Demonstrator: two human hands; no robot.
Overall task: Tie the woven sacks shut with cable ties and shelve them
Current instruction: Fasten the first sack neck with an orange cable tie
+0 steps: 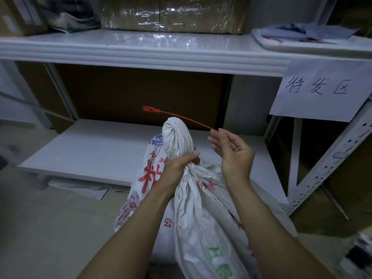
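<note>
While the left hand (pixel 179 168) has its fingers wrapped tight round the twisted neck of the woven sack (pixel 201 208), the right hand (pixel 233 156) pinches the thin tail of a red cable tie (pixel 181 117) between thumb and fingertips. So we're at the tying step, and the tie's not on yet. It sticks out away from the pinch, passing just behind the bunched top above the left fist, with its locking head (pixel 148 108) free on the far side.

Next move, I'd guess, is looping it round the neck right at the left grip and feeding the tail into the head, with the twist held tight.

The sack sits on the floor below the hands, in front of the low shelf (pixel 90 154). Can't tell if the red-printed bit behind the left wrist is the same sack or a second one. The sack's bottom is cut off by the frame.
</note>
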